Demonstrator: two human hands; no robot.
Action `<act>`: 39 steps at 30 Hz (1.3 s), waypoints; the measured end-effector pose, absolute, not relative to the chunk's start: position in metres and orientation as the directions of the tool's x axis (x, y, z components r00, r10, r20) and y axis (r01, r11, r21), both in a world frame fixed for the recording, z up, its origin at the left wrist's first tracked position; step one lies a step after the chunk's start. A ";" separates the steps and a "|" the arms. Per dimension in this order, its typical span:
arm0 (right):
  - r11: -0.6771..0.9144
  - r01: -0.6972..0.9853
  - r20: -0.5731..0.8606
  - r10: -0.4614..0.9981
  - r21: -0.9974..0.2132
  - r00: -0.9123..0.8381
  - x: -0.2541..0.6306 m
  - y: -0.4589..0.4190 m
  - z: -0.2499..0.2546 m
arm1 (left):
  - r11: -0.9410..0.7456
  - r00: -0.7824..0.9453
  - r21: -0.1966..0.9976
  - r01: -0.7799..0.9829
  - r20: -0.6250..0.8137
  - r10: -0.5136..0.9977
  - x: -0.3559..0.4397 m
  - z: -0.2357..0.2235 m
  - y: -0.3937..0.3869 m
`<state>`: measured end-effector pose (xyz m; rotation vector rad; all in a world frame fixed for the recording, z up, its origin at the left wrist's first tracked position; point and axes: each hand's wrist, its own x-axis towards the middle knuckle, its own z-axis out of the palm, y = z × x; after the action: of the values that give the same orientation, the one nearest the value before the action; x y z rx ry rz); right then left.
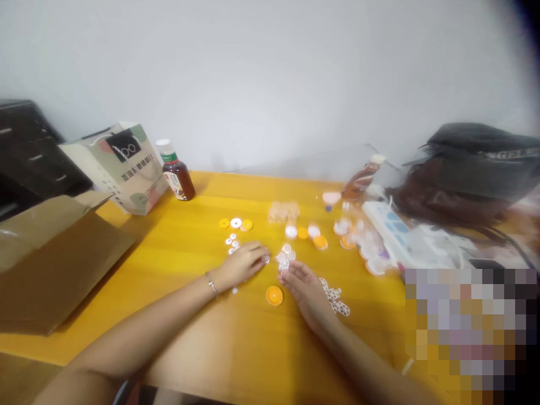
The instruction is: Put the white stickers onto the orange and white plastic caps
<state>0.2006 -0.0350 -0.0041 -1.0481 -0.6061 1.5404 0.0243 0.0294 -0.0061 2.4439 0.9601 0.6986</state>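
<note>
Right hand [307,289] (fingers half curled) pinches a small white openwork piece [284,263].

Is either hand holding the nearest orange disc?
No, the disc lies on the table, apart from both the left hand and the right hand.

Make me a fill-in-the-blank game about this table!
The bracelet is on the person's ____ wrist.
The bottle beside the paper bag has a ____ cap.
The big round piece beside the right hand is ____.

Missing words: left; white; orange.
</note>
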 end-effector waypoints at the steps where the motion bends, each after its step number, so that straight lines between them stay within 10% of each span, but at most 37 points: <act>1: -0.245 -0.497 -0.293 0.956 -0.832 0.019 0.201 -0.035 -0.004 | -0.668 0.637 0.562 0.488 0.294 0.713 0.024 -0.005 0.029; 21: -0.289 -0.522 -0.324 0.946 -0.803 -0.026 0.201 -0.035 -0.002 | -0.284 0.492 0.951 0.118 0.192 0.849 0.022 0.023 0.026; 39: -0.269 -0.399 -0.250 0.963 -0.877 -0.101 0.204 -0.034 -0.008 | -0.184 0.578 0.975 0.127 0.078 0.812 0.019 0.033 0.026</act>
<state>0.2041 -0.0342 -0.0081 -1.0472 -0.7806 1.6072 0.0189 0.0263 0.0333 1.6658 0.7931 0.7469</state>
